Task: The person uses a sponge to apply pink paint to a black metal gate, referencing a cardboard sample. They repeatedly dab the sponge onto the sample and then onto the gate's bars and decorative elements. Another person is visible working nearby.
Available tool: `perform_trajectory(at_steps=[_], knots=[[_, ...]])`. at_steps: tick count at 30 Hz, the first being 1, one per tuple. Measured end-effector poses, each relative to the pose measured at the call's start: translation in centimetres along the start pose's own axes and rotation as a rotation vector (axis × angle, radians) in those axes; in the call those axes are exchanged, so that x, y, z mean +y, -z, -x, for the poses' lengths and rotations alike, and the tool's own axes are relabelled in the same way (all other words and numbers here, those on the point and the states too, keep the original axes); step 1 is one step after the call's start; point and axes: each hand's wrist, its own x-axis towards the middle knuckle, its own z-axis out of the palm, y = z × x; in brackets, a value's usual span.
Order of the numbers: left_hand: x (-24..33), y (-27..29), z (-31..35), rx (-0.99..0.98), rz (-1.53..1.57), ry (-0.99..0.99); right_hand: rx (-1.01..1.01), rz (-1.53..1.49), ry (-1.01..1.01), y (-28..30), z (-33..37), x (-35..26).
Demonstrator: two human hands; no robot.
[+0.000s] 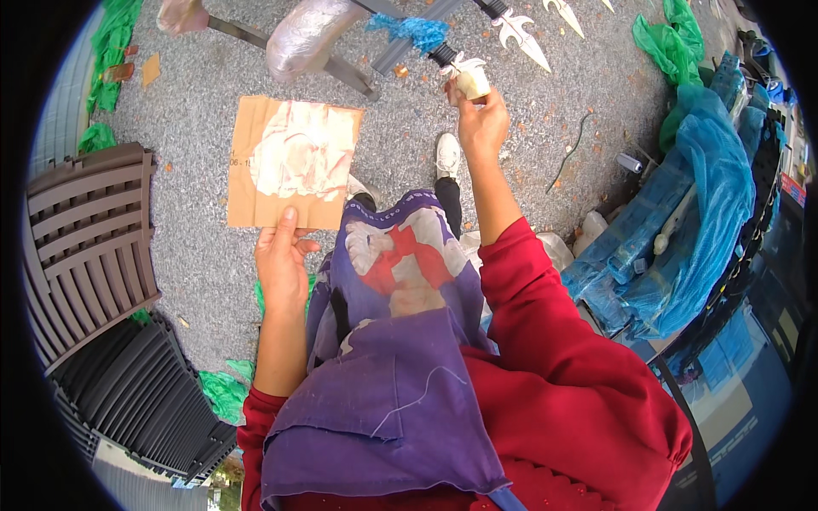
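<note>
My left hand [284,260] grips the lower edge of a square of brown cardboard [247,209], thumb on top. A wet-looking, pale pinkish smear [298,157] covers much of the cardboard. In front of me to the right, my right hand [484,128] pinches a small cream-coloured pad [473,83], perhaps a sponge. The pad lies against a pale spear-shaped metal finial [463,63] at the end of a dark bar. Fingertips partly hide where they meet. Another silvery spear finial [524,41] points out just beyond.
Plastic-wrapped metal parts [311,38] and blue wrapping [413,32] lie ahead. Brown slatted panels [94,230] and stacked black panels [145,383] stand left. Blue plastic-covered goods [682,221] line the right. Green plastic [673,38], a can [629,163] and wire [573,153] lie on grey ground.
</note>
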Motion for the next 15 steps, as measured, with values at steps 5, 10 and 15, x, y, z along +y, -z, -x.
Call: perform_trajectory(at_steps=[5,10,15], knots=[[0.2,-0.6,0.0,-0.037,-0.024,-0.003,-0.038,0.091,0.140,-1.7,-0.5,-0.7],[0.2,-0.2,0.2,-0.018,-0.019,0.003,-0.162,0.085,0.192,-1.1,2.1,-0.2],[-0.1,0.0,0.0,-0.021,-0.033,0.010,-0.003,0.096,0.159,1.3,-3.3,-0.6]])
